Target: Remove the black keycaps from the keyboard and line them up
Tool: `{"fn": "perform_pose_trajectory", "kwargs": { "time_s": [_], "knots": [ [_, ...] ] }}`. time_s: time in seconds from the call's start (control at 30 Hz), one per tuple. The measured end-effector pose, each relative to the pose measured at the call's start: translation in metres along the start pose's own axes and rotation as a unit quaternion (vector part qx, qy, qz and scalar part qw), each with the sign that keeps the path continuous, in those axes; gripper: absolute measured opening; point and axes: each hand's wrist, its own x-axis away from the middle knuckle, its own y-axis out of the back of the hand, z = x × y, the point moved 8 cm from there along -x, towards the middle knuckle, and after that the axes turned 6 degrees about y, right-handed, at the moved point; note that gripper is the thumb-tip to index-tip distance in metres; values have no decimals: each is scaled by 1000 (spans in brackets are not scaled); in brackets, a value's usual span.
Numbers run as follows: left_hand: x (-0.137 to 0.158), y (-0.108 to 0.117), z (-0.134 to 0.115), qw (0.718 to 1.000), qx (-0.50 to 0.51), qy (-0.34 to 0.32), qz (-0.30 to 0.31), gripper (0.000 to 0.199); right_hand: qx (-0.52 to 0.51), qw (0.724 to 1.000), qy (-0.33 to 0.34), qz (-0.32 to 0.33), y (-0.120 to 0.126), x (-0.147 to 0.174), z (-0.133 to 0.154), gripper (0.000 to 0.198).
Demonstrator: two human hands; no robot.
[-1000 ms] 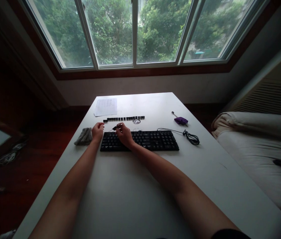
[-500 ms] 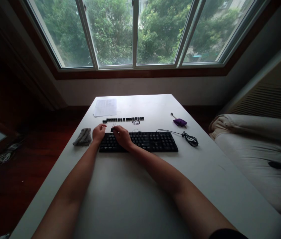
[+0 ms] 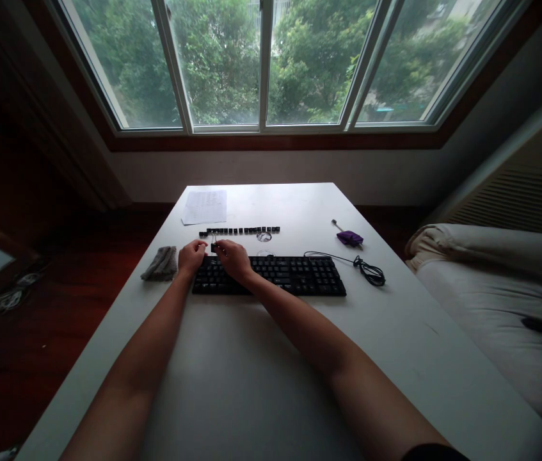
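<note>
My right hand (image 3: 235,261) is over the left part of a black keyboard (image 3: 294,275), its fingers closed on a small keycap puller (image 3: 214,247) with a black body and thin wires pointing up. Just left of it is my left hand (image 3: 191,257), at the keyboard's upper left corner. Its fingers are curled in with thumb and fingertips close together; anything between them is too small to make out. Beyond both hands lies a row of loose black keycaps (image 3: 246,230). My right hand and forearm cover some of the keys.
A grey cloth (image 3: 160,263) lies left of the keyboard. Behind are a printed paper sheet (image 3: 205,207) and a round clear object (image 3: 263,236). To the right are a coiled cable (image 3: 370,273) and a purple item (image 3: 350,238) with a thin handle, on the white table (image 3: 251,358).
The keycap puller in my right hand has turned more upright and shifted slightly left, closer to my left hand. The whole view has shifted slightly; the keyboard and loose keycaps stay put.
</note>
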Motion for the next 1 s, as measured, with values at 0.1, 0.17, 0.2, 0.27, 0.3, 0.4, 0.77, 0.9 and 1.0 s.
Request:
{"fn": "perform_pose_trajectory", "kwargs": {
  "time_s": [0.1, 0.17, 0.2, 0.27, 0.3, 0.4, 0.77, 0.9, 1.0],
  "knots": [
    [1, -2, -3, 1000, 21, -12, 5, 27, 30, 1000, -9, -3, 1, -4, -2, 16],
    [1, -3, -4, 999, 33, -14, 9, 26, 42, 999, -26, 4, 0, -7, -6, 16],
    [1, -4, -4, 999, 38, -13, 11, 26, 44, 998, -34, 9, -1, -8, -9, 15],
    [0, -4, -2, 999, 44, -12, 12, 26, 43, 998, -36, 17, -4, -9, -10, 15],
    [0, -4, -2, 999, 43, -12, 8, 26, 44, 998, -30, 21, -6, -9, -10, 15],
    [-2, -4, 0, 999, 27, -20, -6, 27, 56, 998, -12, 36, -11, -8, -6, 16],
    [-3, -8, 0, 999, 11, -38, 17, 28, 100, 987, 77, 96, -12, 5, 14, 17],
    [-1, -7, -1, 999, 27, -38, 9, 28, 84, 993, 59, 60, -5, 8, 12, 14],
    [0, -6, -2, 999, 42, -32, 12, 28, 71, 995, 40, 49, -3, 9, 10, 12]
  ]
}}
